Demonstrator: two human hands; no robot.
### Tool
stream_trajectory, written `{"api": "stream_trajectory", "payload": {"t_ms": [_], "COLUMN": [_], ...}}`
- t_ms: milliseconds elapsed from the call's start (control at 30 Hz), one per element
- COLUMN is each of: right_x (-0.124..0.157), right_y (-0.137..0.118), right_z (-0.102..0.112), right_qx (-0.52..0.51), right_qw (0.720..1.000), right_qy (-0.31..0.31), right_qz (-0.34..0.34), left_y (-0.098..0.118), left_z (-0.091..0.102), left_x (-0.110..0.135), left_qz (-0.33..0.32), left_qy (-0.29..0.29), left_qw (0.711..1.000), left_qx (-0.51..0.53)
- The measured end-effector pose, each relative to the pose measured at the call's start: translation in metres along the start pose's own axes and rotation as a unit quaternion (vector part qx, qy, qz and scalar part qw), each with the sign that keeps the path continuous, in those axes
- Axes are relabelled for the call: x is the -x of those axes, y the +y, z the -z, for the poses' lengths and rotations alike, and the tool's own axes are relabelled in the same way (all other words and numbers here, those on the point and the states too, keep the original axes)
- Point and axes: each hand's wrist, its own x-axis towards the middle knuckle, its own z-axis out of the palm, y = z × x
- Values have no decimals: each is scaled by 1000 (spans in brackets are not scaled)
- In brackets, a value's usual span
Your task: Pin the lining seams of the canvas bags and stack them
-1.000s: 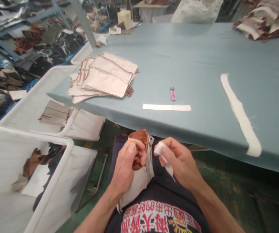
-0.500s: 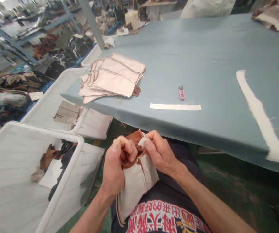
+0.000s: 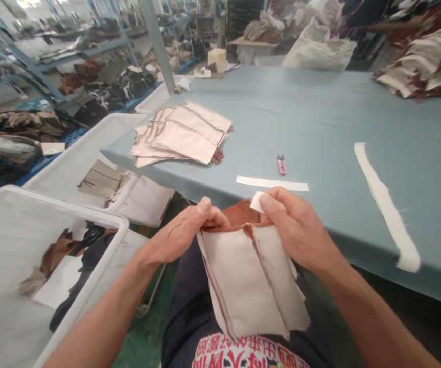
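A cream fabric pouch (image 3: 239, 276) with brown seams and a brown inside hangs upright over my lap, its mouth pulled wide. My left hand (image 3: 189, 225) grips the left side of the rim, fingers curled into the opening. On the right side of the rim, my right hand (image 3: 297, 220) holds the pouch and also pinches a small white piece (image 3: 257, 202) between thumb and finger. Beyond, on the table, lie a white strip (image 3: 272, 183) and pink thread snips (image 3: 281, 165). A stack of similar cream pieces (image 3: 189, 135) rests at the table's left end.
The blue-green table (image 3: 320, 122) has its front edge just past my hands. A long white strip (image 3: 387, 204) droops over that edge at right. White plastic bins (image 3: 116, 220) holding fabric stand at left. A fabric heap (image 3: 431, 64) sits at the far right.
Both hands have lifted the pouch up and away from my body and moved apart, stretching its mouth open. The view has tilted up, showing more of the table's far side.
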Motion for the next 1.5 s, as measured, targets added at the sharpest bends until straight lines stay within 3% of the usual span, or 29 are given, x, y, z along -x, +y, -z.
{"api": "stream_trajectory", "payload": {"t_ms": [200,367,467,800,1000,1133,1233,1500], "right_x": [-13,-9,-7,-5,7,31,43,36], "right_y": [19,50,64,86,53,13,-3,1], "right_z": [25,19,11,-3,1,-11,-25,-30], "right_qx": [-224,-253,-239,-80,57,110,98,146], "right_qw": [962,947,951,985,985,983,985,979], "right_qy": [-1,20,32,114,163,109,91,56], "right_qz": [-153,-197,-195,-103,-11,93,111,132], "left_y": [17,15,13,16,22,30,33,34], "left_z": [5,-8,-14,-28,-31,-36,-42,-49], "left_x": [-1,6,8,6,8,6,5,7], "left_qz": [-37,-50,-18,-18,10,-5,-1,37], "left_qy": [-23,-66,-62,-47,-34,10,26,43], "left_qw": [998,995,997,999,999,999,998,998], "left_qx": [-45,63,52,-13,-15,-42,-61,-36]}}
